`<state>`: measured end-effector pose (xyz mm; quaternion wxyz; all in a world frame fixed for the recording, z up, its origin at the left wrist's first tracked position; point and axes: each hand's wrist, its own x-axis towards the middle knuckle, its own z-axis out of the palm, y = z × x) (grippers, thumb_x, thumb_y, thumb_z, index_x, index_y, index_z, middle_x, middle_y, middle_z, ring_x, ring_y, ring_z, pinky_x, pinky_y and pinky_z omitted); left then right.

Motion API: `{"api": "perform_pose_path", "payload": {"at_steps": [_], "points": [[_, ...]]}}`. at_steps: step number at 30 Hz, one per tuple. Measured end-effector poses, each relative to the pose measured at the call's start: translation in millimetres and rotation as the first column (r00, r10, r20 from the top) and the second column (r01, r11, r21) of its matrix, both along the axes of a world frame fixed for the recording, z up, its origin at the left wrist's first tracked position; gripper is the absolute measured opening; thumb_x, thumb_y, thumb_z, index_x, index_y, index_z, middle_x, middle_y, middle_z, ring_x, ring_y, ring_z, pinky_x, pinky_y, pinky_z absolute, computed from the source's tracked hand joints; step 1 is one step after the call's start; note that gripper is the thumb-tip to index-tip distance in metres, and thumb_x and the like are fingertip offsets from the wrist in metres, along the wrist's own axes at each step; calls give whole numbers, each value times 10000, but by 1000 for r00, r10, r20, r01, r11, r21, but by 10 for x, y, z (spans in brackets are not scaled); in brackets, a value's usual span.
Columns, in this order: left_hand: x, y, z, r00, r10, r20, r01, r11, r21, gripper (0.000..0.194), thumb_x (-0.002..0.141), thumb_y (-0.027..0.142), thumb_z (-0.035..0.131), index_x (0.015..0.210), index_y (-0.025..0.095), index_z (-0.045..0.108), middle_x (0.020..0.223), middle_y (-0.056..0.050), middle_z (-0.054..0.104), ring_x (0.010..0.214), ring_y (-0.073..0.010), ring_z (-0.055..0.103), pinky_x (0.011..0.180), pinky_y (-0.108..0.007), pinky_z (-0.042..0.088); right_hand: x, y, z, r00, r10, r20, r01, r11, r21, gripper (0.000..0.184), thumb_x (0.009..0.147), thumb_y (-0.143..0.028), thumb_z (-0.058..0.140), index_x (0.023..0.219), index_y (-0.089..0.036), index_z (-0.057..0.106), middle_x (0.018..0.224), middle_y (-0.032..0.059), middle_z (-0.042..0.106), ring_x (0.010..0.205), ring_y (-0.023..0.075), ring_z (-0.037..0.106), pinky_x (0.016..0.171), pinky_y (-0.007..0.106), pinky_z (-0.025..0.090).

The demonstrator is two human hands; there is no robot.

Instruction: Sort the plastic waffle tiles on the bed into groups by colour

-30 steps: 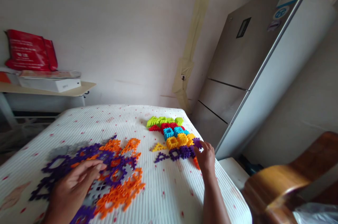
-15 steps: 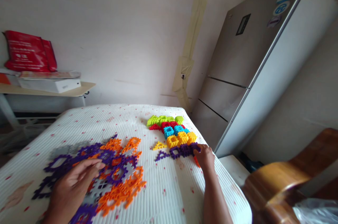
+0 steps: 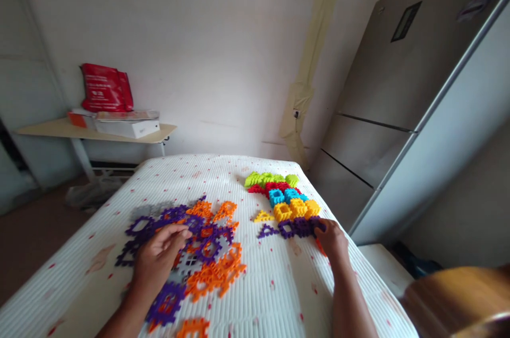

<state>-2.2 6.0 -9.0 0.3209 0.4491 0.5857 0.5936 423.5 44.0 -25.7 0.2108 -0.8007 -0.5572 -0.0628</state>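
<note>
My right hand is closed on a purple interlocking building piece at the right end of the purple row; its fingertips are partly hidden. Directly left of it lie more purple pieces, with a purple triangular piece apart from them. My left hand hovers over a mixed pile, fingers curled and thumb near the index finger, with no piece visible between them. In that pile are purple pieces, orange pieces and grey pieces.
Beyond the purple row stand yellow, blue, red and green pieces in rows. An orange piece peeks out beside my right hand. A refrigerator rises at the right; a side table stands far left.
My view has turned left, so everything appears shifted to the right. Both hands keep nearly the same places over the pile and at the purple row.
</note>
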Motion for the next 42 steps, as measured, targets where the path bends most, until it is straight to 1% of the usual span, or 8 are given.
{"api": "perform_pose_path", "payload": {"at_steps": [6,9,15,18,23,27,32,42], "points": [[-156,11,37,970,175,-169,-166,984,63,312,681,481,604,810,199,642,759,-31,711,721,-199,653,703,-280,512,27,5,-51,1000,6,20,-5,1000,-8,364,771,-352,495,1070,-243,673,1126,86,642,912,243,626,610,296,426],[-328,43,-2,885,274,-378,-255,962,99,290,737,443,531,860,215,662,853,-37,722,786,-210,659,745,-283,504,0,-21,-10,996,-10,85,1,995,98,361,784,-384,500,1063,-232,671,1162,97,623,956,264,602,656,327,427],[-408,162,-27,630,98,-771,-67,995,71,298,774,315,450,892,253,717,996,-47,721,981,-228,613,907,-328,438,-227,7,75,977,95,190,-173,874,453,363,841,-389,430,915,-156,698,1081,133,659,957,278,582,831,394,392],[-254,194,-31,552,4,-834,-18,1000,-7,282,752,292,510,938,301,722,1086,-30,699,1070,-249,560,953,-398,378,-404,42,56,949,237,209,-311,822,477,351,870,-367,406,865,-164,693,1037,130,672,926,255,586,838,380,390],[-74,205,-87,462,-55,-885,-89,990,-108,305,772,270,515,1016,312,693,1240,-78,620,1185,-312,467,994,-565,231,-682,27,37,873,419,248,-487,743,458,276,907,-300,421,875,-180,668,993,105,677,906,226,584,821,360,398],[-43,210,-51,427,-85,-900,-99,985,-140,236,773,241,534,942,304,687,1195,-49,648,1195,-294,460,1033,-600,127,-943,-40,64,771,564,296,-633,629,451,206,918,-206,434,875,-179,634,948,86,675,849,203,578,785,341,396],[-6,249,14,394,-99,-914,-105,983,-151,177,754,186,528,825,272,665,1017,-35,692,1102,-272,517,1025,-608,133,-1227,-108,62,652,704,281,-747,534,397,172,910,-151,443,891,-184,611,944,73,664,853,197,567,773,333,386],[-16,305,-39,344,-5,-939,-138,989,-56,145,730,205,561,859,233,619,936,-59,673,1012,-279,548,1007,-558,206,-1328,-128,3,578,779,243,-800,483,356,171,892,-121,448,871,-188,604,944,61,656,840,191,552,764,330,381]]}}
